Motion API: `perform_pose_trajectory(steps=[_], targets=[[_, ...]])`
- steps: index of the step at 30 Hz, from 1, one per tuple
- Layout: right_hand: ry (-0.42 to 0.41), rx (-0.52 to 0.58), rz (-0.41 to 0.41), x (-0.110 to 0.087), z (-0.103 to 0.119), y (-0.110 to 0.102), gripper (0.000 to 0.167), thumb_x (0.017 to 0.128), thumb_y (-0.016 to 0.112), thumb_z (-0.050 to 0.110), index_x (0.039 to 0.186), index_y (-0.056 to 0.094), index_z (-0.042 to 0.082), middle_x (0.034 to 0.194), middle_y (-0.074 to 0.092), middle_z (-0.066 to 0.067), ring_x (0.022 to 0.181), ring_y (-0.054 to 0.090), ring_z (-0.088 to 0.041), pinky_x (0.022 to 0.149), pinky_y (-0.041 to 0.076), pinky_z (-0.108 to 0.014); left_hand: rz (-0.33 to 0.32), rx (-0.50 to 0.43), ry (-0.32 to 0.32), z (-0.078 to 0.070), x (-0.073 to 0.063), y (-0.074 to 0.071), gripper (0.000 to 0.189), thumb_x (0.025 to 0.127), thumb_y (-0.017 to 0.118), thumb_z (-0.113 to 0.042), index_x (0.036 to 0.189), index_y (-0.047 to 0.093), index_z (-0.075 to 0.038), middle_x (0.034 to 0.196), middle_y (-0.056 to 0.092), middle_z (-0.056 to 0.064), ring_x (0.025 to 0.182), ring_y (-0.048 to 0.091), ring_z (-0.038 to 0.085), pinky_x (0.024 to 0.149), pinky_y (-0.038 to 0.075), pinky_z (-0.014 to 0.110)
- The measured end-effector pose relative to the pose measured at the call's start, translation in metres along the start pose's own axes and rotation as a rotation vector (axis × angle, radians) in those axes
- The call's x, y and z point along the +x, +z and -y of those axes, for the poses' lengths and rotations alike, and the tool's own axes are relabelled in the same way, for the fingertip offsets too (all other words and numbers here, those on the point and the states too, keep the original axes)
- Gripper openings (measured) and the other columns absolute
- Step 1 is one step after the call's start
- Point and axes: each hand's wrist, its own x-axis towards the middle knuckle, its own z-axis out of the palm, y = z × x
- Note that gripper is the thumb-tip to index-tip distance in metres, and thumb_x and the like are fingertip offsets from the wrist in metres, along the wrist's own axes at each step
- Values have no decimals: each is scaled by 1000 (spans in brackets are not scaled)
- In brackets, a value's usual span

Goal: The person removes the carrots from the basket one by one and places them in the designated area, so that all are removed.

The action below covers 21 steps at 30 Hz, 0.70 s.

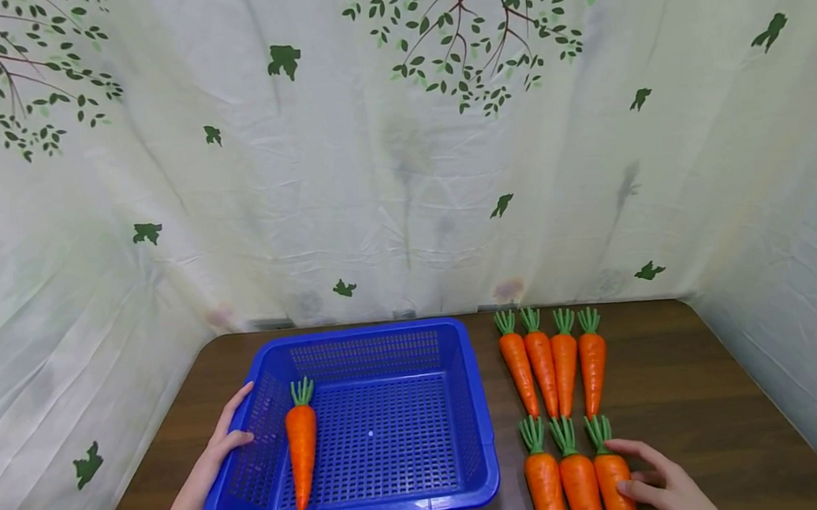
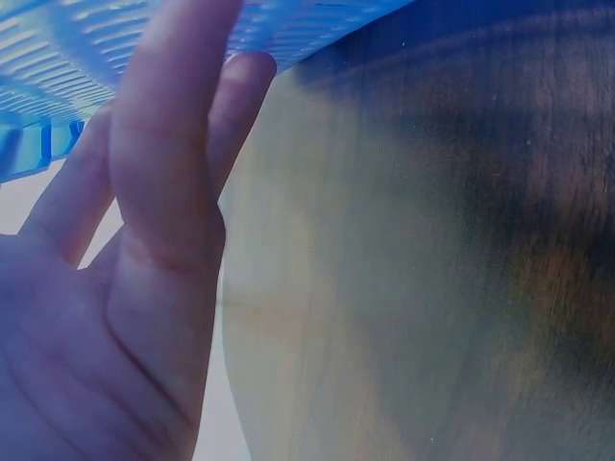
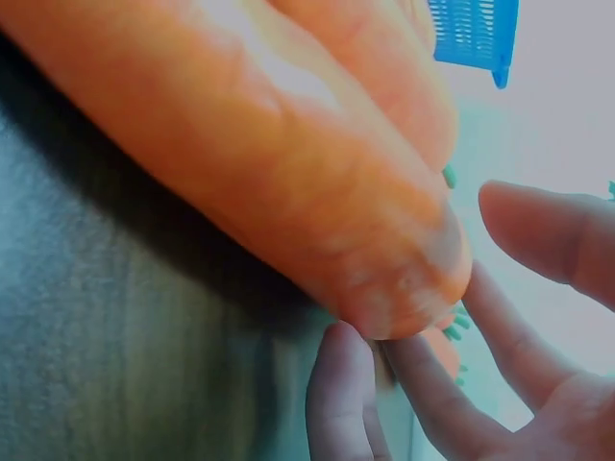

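A blue plastic basket [image 1: 386, 438] with slotted walls sits on the table, one orange carrot [image 1: 302, 452] with a green top lying inside. My left hand [image 1: 218, 442] holds its left rim, thumb over the edge; in the left wrist view the fingers [image 2: 168, 144] reach up against the slotted side. To the right, my right hand [image 1: 662, 482] is at the rightmost front carrot [image 1: 615, 489], index finger by the green top. In the right wrist view fingertips meet that carrot's [image 3: 317, 192] thick end, while the thumb [image 3: 548, 230] appears apart from it.
Two more carrots [image 1: 580, 488] lie alongside in the front row. Behind them is a back row of several carrots [image 1: 564, 359], tops pointing away. The brown wooden table [image 1: 673, 379] meets a pale leaf-printed cloth [image 1: 405, 208] at the back and sides.
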Motion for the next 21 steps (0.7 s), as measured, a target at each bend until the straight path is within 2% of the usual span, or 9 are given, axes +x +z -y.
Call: perform_pose_trajectory(steps=[3,5,8,11,13,15,16,18,21], targets=[[30,-47,-73,0,6,2,44,93,58,12,135,48,1,129,50,-18,93,63,-18,76,50,-32,0,7,6,0,0,0,84,73,43,9,145,39,-35,125,39,-25,103,44,-6,80,36,13],[40,-51,-104,0,9,2,51,93,59,12,134,39,-12,129,49,-24,92,63,-16,77,50,-32,-2,12,-1,-2,0,1,84,74,43,9,145,38,-35,125,37,-25,104,44,-6,80,36,14],[28,-45,-138,0,13,2,49,94,57,12,133,40,-13,124,54,-16,92,63,-12,76,51,-32,-1,21,-36,-4,0,2,83,75,43,8,146,36,-35,126,35,-24,104,43,-6,81,36,14],[-4,-50,-179,0,16,2,36,94,56,10,129,53,2,117,58,6,91,62,-9,75,52,-33,12,2,-31,-3,0,1,81,76,44,5,147,35,-34,128,33,-18,105,43,-6,81,36,14],[-34,-46,-191,0,18,2,30,95,55,9,124,59,17,111,57,20,90,61,-7,74,52,-32,28,-12,-19,-1,0,0,80,77,46,2,147,35,-34,132,32,-4,106,43,-6,82,35,13],[-72,-43,-202,1,22,3,30,95,54,7,121,60,22,108,55,27,89,62,-8,73,52,-32,51,-38,15,1,-1,-2,79,77,47,0,147,34,-33,134,30,8,107,42,-5,82,34,13],[-90,-42,-206,2,24,4,31,95,53,5,122,60,20,108,55,28,89,62,-8,72,52,-32,58,-45,15,2,-1,-2,78,77,47,-1,147,34,-34,136,28,14,107,42,-5,82,34,13],[-104,-51,-221,4,30,6,30,95,53,5,124,59,14,108,55,28,89,62,-9,72,53,-33,57,-43,2,1,-2,-2,78,78,47,-2,147,34,-34,136,27,16,107,42,-4,82,35,13],[-78,-67,-248,6,41,10,35,95,54,7,129,52,-2,113,57,19,91,61,-12,73,52,-34,30,-17,-42,-3,-3,0,78,78,47,0,147,34,-33,133,33,0,106,43,-4,83,36,14]])
